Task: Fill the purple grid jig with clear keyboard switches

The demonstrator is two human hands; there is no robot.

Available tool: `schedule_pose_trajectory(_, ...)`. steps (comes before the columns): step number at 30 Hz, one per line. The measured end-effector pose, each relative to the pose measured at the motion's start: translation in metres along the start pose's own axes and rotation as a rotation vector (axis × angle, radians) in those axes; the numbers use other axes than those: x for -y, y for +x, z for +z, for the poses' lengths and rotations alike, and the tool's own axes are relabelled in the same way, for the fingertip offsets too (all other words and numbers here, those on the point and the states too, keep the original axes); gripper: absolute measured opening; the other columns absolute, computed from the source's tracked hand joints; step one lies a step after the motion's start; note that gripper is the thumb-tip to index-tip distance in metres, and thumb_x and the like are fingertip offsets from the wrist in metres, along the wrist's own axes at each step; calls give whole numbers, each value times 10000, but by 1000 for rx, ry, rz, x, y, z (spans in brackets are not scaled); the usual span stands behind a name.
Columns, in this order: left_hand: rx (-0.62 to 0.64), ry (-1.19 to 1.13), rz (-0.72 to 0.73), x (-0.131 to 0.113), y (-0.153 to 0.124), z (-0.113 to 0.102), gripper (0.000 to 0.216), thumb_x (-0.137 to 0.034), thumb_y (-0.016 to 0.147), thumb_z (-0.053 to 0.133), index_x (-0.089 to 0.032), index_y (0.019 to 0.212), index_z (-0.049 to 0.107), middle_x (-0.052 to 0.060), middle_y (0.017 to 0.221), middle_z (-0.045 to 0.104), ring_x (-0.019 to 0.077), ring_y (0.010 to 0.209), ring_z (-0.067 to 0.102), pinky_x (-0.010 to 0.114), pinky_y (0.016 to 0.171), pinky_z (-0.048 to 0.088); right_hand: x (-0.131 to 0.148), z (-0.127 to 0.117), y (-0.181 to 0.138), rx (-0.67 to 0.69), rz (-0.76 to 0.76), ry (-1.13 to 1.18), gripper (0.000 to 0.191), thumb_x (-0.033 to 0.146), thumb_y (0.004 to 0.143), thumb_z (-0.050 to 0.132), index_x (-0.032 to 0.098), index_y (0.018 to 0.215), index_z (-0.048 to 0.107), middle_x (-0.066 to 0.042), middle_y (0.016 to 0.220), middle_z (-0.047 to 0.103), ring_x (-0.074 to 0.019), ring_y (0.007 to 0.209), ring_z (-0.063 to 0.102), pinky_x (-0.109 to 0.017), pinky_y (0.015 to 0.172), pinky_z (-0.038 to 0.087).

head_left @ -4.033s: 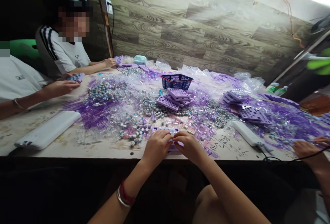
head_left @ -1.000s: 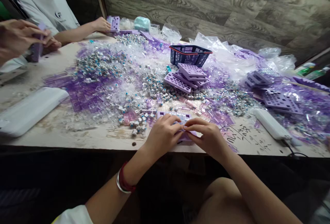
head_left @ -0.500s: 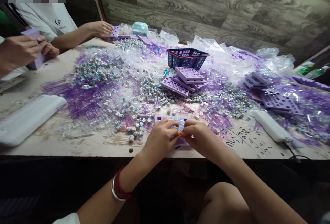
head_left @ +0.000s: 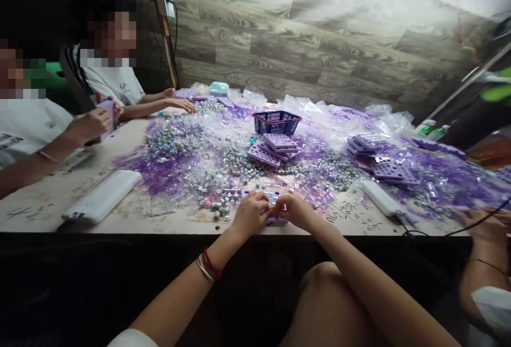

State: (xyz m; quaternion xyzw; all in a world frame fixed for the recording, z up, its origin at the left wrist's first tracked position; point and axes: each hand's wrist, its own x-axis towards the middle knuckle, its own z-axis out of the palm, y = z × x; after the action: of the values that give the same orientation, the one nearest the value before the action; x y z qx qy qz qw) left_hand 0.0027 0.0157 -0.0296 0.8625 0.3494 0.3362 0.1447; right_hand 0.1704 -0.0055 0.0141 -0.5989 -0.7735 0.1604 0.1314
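At the front edge of the table, a purple plate with square cut-outs [head_left: 276,222] lies under both my hands. My left hand [head_left: 251,215] bends over its left side, thumb and fingers closed near the middle. My right hand [head_left: 296,211] comes from the other side, its fingers pinched together, and the fingertips of both hands meet over the plate. Whatever small piece they hold is hidden by the fingers. Clear pieces show in the far part of the plate. Loose keyboard switches [head_left: 222,206] are scattered just left of it.
A dark basket [head_left: 276,123] stands behind stacked purple plates [head_left: 275,151]. Heaps of switches and clear or purple keycaps [head_left: 167,176] spread around. White oblong devices [head_left: 104,197] lie at both sides. Co-workers' hands [head_left: 93,123] are at the left, another's [head_left: 481,224] at the right.
The view has tilted up and widened, bringing more of the co-workers into sight, one newly at the right. One co-worker's hand now reaches toward the switch pile. My hands stay together over the purple plate.
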Motion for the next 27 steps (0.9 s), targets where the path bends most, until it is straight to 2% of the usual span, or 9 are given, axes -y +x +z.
schedule_pose_trajectory(5,-52,20,98,3,-6,-2,78,-208,806,635,-195,775,705,52,908,664,205,899,573,352,833,473,-2,-1,-6,-134,-87,12,67,240,742,708,201,763,759,-60,828,697,-154,681,630,-253,646,482)
schedule_pose_trajectory(9,-176,-141,52,5,-9,-8,111,-208,817,609,-184,898,681,56,940,673,189,910,604,335,848,493,-23,-35,-25,-358,-125,370,336,396,847,529,123,897,719,-111,1117,670,-168,898,670,-274,771,549)
schedule_pose_trajectory(12,-278,-189,1,6,-10,-12,156,-208,859,536,-181,934,670,69,971,665,192,965,595,358,890,482,-37,-67,-50,-432,-88,438,464,440,940,324,184,942,710,-55,1276,559,-181,1247,477,-399,978,448)
schedule_pose_trajectory(15,-306,-164,-16,7,-10,-14,177,-192,860,512,-185,931,674,75,974,654,202,981,583,387,905,472,-43,-85,-70,-434,-50,403,609,520,945,195,173,1009,692,-39,1343,480,-192,1339,338,-451,1052,340)
schedule_pose_trajectory(16,-312,-157,-26,7,-10,-14,182,-189,858,508,-185,930,675,76,976,651,204,984,581,392,909,470,-43,-86,-73,-429,-44,388,620,536,942,183,196,960,702,-85,1254,591,-205,1308,404,-455,1047,349)
schedule_pose_trajectory(17,-316,-153,-39,7,-10,-14,185,-187,856,505,-186,927,676,75,976,650,204,986,580,394,914,467,-44,-87,-74,-425,-37,372,615,540,944,197,167,1089,663,-43,1382,440,-211,1359,304,-463,1060,326)
schedule_pose_trajectory(22,-294,-149,-92,6,-11,-14,180,-175,837,507,-183,888,679,65,948,645,196,961,588,368,902,468,-57,-82,-34,-353,102,17,484,374,999,129,281,1442,301,-42,1418,437,-202,1345,348,-451,1011,387)
schedule_pose_trajectory(24,-261,-144,-101,6,-10,-13,169,-161,825,510,-181,848,677,61,926,643,194,942,588,359,884,468,-65,-78,-4,-368,165,-69,499,309,1000,100,241,1433,339,-74,1448,394,-221,1354,324,-459,1025,359)
schedule_pose_trajectory(27,-239,-121,-119,6,-10,-12,163,-150,815,511,-176,809,672,58,896,638,195,923,584,352,866,465,-76,-67,39,-284,234,-218,422,224,956,382,211,1373,444,-113,1401,451,-265,1311,374,-472,1036,325)
